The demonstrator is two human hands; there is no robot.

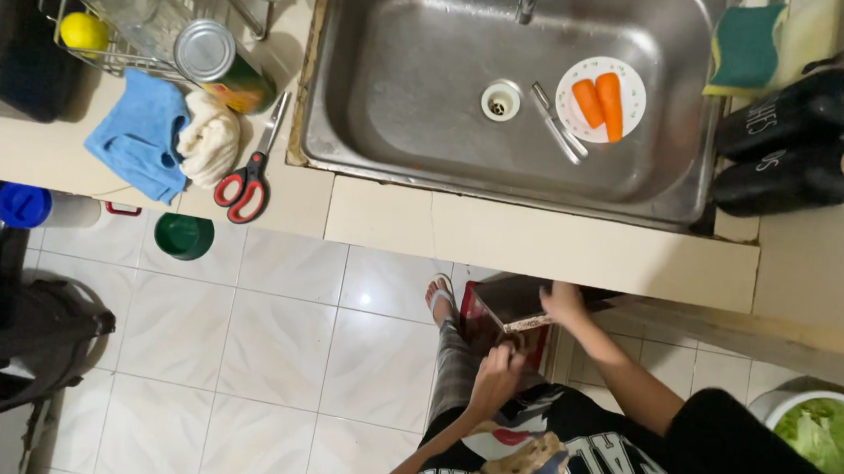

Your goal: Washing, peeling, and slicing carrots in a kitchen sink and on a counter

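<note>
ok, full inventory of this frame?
sink: 1, steel, top centre
plate: 1, white, in sink
carrots: 2, orange, on plate
metal utensil: 1, silver, beside plate
sponge: 1, green, right of sink
bottles: 2, black, right counter
scissors: 1, red-handled, left counter
cloths: 2, blue and cream, left counter
can: 1, silver-topped, left counter
green bowl: 1, floor
dark red box: 1, under counter
left hand: near box
right hand: on box

We see orange carrots on a white plate, and red-handled scissors. A blue cloth lies beside a cream one.
</note>
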